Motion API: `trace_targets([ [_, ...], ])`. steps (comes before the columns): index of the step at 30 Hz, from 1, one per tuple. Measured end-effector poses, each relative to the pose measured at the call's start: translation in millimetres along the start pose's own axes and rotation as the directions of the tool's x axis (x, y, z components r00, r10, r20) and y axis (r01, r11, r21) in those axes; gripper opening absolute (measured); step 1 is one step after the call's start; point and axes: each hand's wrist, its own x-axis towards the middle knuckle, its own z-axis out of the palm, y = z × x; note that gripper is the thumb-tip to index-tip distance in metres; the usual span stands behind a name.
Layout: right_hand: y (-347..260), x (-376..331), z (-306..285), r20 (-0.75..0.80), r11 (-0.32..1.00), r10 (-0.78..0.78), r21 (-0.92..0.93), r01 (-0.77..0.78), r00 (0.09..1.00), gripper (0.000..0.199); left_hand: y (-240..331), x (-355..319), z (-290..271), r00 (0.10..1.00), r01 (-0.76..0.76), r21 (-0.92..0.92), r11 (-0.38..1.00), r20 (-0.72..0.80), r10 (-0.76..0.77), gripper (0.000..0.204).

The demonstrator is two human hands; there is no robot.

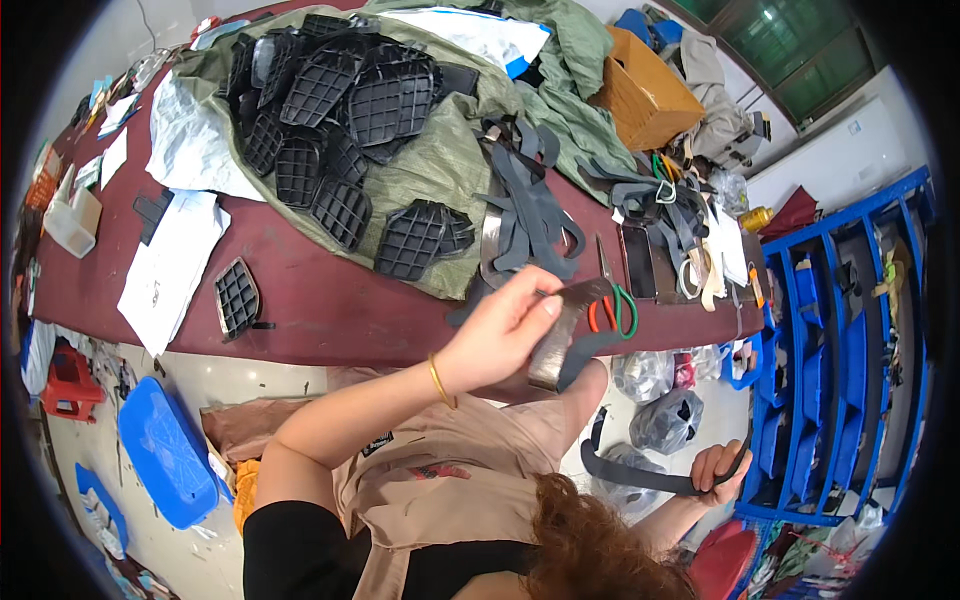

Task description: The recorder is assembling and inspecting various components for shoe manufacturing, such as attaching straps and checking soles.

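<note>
My left hand (505, 325), with a gold bangle at the wrist, pinches a folded strip of dark grey strap (588, 352) with a shiny brownish face. It is held over the table's front edge. Lower and to the right, my right hand (720, 468) is closed on another length of dark grey strap (635, 478), whose free end curls upward. I cannot tell whether both lengths are one piece. Just beyond the left hand lie scissors (628, 312) with green and red handles. Behind them is a tangled pile of grey straps (528, 200).
Black gridded plastic pads (392, 95) are heaped on a green woven sack (440, 170) on the dark red table (300, 310). One pad (237, 298) lies apart at left. A dark flat phone-like object (638, 262) sits right of the scissors. A blue rack (835, 350) stands right; a blue basin (168, 455), left.
</note>
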Motion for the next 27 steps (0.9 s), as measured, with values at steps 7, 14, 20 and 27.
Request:
trace_targets([
  [7,13.0,12.6,-11.1,-0.065,0.996,-0.028,0.079,0.033,0.998,0.021,13.6,107.9,-2.6,0.941,-0.315,0.558,0.768,0.076,0.330,0.014],
  [14,35.6,24.8,8.7,-0.047,0.997,0.044,0.063,-0.041,0.998,0.025,120.6,194.7,-32.1,0.634,-0.415,0.891,0.183,0.139,0.761,0.022],
  [20,53.5,55.2,31.1,-0.231,0.921,0.150,-0.320,-0.220,0.961,0.023,62.5,159.1,-28.4,0.784,-0.395,0.894,0.214,0.206,0.586,0.043],
  [27,122.2,130.8,113.6,-0.046,0.784,0.300,-0.558,-0.273,0.953,0.020,-40.0,4.3,3.7,0.940,-0.106,0.107,0.989,0.336,0.064,0.062],
])
